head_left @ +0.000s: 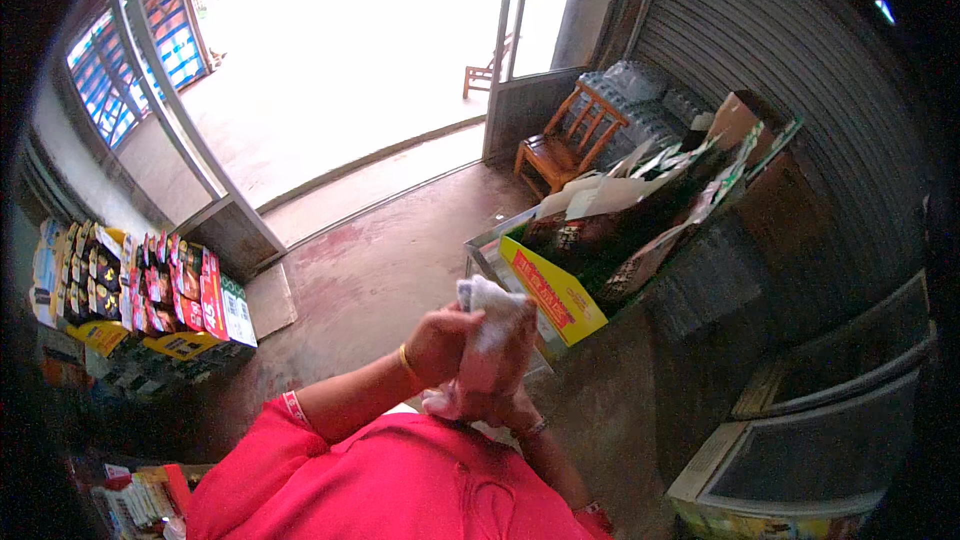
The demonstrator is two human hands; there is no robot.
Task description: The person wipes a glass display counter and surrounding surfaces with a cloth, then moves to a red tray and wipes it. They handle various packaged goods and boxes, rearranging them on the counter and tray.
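Observation:
A light-coloured, crumpled cloth is held in front of my red top. My left hand, with a yellow band at its wrist, grips the cloth from the left. On the right, my right hand is closed around the lower part of the cloth, close against the left hand. Folded white ends of the cloth stick out above and below the hands. Blur hides the finer placing of the right fingers.
Packaged goods fill a display at the left. A yellow-edged carton rests on a case at the right, near a wooden chair and wrapped bottles. Glass-topped cabinets stand lower right. Beyond lies an open doorway with a sill.

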